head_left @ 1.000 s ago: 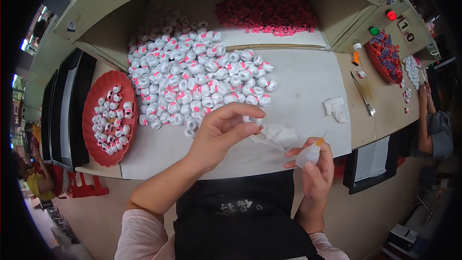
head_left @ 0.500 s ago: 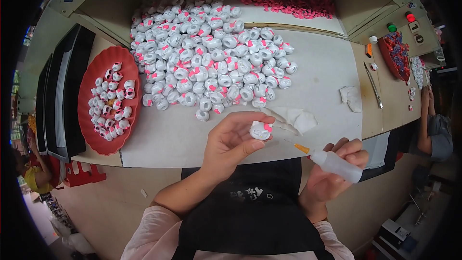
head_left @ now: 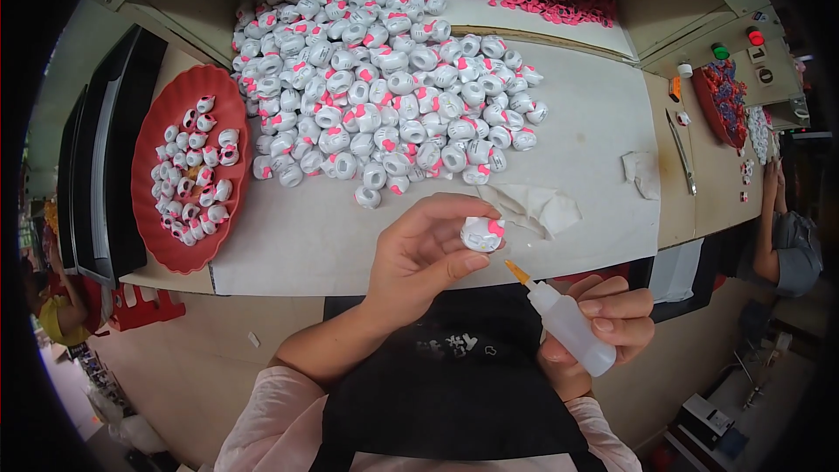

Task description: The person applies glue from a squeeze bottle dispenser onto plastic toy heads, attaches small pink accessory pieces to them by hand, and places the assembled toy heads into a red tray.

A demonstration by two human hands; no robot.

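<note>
Down in the lower middle of the frame, the left hand (head_left: 424, 253) has its grip closed on a small white toy piece (head_left: 482, 233) with a pink bow, pinched between thumb and fingertips just above the near edge of the desk (head_left: 594, 122). Lower right, the right hand (head_left: 603, 323) grips a small white squeeze bottle (head_left: 566, 323), its orange nozzle pointing up-left toward the piece, close to it but not touching. Across the upper middle lies a big heap of like pieces (head_left: 384, 79) on the white desk top. At the left a red plate (head_left: 144, 210) holds more of them. A crumpled white cloth (head_left: 537, 205) lies just right of the held piece.
</note>
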